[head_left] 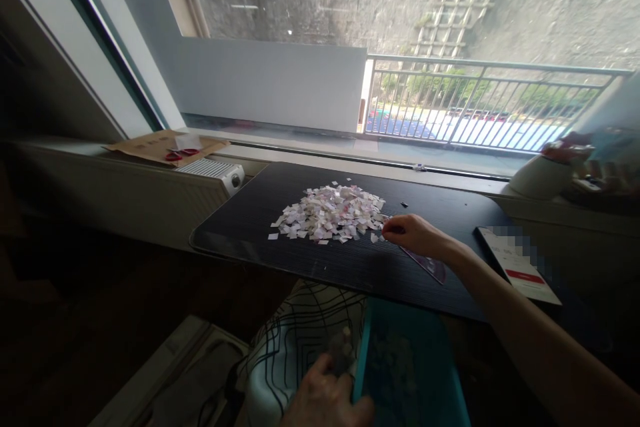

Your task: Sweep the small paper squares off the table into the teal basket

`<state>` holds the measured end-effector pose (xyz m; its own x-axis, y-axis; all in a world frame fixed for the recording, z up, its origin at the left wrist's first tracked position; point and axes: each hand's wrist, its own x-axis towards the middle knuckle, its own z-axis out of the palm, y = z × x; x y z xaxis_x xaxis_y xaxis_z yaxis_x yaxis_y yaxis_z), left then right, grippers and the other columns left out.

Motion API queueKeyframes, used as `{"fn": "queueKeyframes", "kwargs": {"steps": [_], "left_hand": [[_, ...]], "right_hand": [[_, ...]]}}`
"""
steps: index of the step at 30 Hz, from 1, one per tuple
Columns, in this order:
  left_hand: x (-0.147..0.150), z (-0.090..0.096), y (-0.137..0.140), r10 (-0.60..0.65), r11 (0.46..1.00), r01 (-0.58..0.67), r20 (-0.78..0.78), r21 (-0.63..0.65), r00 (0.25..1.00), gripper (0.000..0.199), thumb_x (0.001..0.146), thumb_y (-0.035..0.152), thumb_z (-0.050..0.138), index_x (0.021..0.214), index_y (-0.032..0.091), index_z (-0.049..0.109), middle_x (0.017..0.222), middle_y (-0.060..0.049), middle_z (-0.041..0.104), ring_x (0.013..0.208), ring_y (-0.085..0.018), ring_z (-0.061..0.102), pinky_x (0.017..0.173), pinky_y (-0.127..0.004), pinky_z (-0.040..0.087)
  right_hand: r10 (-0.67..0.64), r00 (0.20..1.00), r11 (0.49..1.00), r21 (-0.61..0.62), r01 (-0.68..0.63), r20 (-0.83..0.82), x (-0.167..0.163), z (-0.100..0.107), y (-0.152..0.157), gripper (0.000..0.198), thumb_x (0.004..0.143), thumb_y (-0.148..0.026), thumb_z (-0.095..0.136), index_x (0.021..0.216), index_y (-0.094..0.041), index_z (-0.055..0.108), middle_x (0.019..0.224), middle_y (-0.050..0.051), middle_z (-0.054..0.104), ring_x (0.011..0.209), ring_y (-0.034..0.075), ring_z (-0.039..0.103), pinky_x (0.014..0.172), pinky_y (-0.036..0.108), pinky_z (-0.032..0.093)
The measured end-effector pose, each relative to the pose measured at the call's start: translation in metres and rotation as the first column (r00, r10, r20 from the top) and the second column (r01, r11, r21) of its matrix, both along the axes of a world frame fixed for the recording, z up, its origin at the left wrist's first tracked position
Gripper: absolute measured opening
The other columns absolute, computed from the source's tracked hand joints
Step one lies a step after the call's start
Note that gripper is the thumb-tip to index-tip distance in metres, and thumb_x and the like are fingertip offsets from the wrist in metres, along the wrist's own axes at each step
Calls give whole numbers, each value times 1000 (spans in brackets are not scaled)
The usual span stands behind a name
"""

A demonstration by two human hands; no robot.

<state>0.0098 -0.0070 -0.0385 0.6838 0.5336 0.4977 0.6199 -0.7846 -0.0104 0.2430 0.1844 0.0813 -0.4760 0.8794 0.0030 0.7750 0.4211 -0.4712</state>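
Observation:
A wide heap of small cut paper pieces point(335, 210), mostly white, lies on the dark table. At the heap's right edge is my right hand point(413, 233), its fingers curled together; what they hold, if anything, is hidden. Under that wrist a clear plastic triangular ruler point(431, 267) lies partly covered. Low in front of me, my left hand point(327, 395) grips the near left rim of a teal plastic bin point(440, 347), thumb inside and fingers outside. Dim paper bits point(395, 363) show inside the bin. A blurred pale shape point(341, 349) sits just above the left fingers.
The dark tabletop point(240, 240) stands against the window sill. A tablet-like thing with a white and red face point(520, 267) lies at its right. Red-handled scissors point(181, 155) rest on brown paper point(145, 145) at the left, above a radiator point(215, 173). A patterned cloth point(305, 320) covers my lap.

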Motion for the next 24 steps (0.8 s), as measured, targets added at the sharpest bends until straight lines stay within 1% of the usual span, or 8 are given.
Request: {"fn": "queueKeyframes", "kwargs": {"steps": [4, 9, 12, 14, 16, 19, 21, 24], "left_hand": [[-1, -5, 0, 17, 1000, -17, 3, -13, 1000, 25, 71, 26, 58, 62, 20, 35, 49, 5, 39, 41, -12, 29, 61, -30, 30], [-1, -3, -1, 9, 999, -9, -3, -33, 1000, 23, 72, 24, 57, 63, 20, 36, 49, 5, 39, 40, -12, 29, 62, -30, 30], [-2, -1, -2, 8, 999, -8, -14, -42, 1000, 18, 71, 20, 54, 63, 20, 37, 50, 5, 40, 41, -12, 30, 64, -31, 31], [-3, 0, -4, 8, 998, -10, -36, -69, 999, 14, 71, 17, 51, 65, 21, 39, 52, 4, 42, 42, -13, 32, 66, -32, 32], [-5, 2, -5, 10, 994, -15, -53, -112, 999, 12, 75, 16, 48, 66, 21, 41, 54, 4, 43, 43, -13, 35, 68, -32, 32], [-6, 4, -3, -3, 986, -7, -57, -166, 998, 15, 82, 18, 43, 67, 21, 41, 55, 3, 44, 44, -14, 37, 66, -32, 32], [-6, 6, -1, -10, 984, -1, -57, -178, 998, 17, 84, 20, 41, 67, 21, 41, 56, 2, 45, 45, -14, 37, 64, -32, 32], [-6, 10, 3, -12, 984, 2, -56, -180, 998, 18, 86, 21, 40, 68, 21, 42, 57, 2, 46, 45, -14, 39, 65, -32, 33]], "right_hand": [[9, 1000, 1000, -3, -9, -3, 1, -1, -3, 25, 83, -33, 48, 88, -18, 67, 82, 2, 68, 72, 14, 60, 64, 23, 44], [14, 1000, 1000, -19, -14, 25, 0, 2, -9, 26, 83, -32, 48, 88, -18, 70, 90, 3, 68, 75, 15, 61, 65, 24, 45], [7, 999, 999, -41, -5, 48, 4, 8, -16, 30, 84, -32, 46, 98, -20, 70, 91, 3, 70, 74, 15, 62, 64, 23, 44], [-52, 994, 998, -14, 54, 99, 12, 9, -24, 34, 86, -33, 42, 109, -22, 66, 90, 4, 71, 74, 16, 63, 65, 25, 44], [-171, 968, 985, 60, 163, 183, 23, 8, -34, 39, 87, -37, 42, 116, -20, 62, 94, 8, 69, 78, 21, 63, 66, 29, 43], [-363, 870, 932, 150, 331, 333, 39, 0, -50, 51, 80, -51, 50, 114, -15, 61, 100, 15, 65, 84, 29, 61, 64, 34, 41], [-407, 837, 913, 133, 386, 366, 44, -6, -56, 53, 77, -54, 53, 111, -15, 61, 101, 16, 63, 85, 29, 60, 63, 33, 40], [-413, 852, 909, 87, 408, 321, 49, -13, -56, 49, 76, -53, 54, 107, -16, 62, 99, 14, 63, 85, 27, 60, 63, 31, 40]]}}
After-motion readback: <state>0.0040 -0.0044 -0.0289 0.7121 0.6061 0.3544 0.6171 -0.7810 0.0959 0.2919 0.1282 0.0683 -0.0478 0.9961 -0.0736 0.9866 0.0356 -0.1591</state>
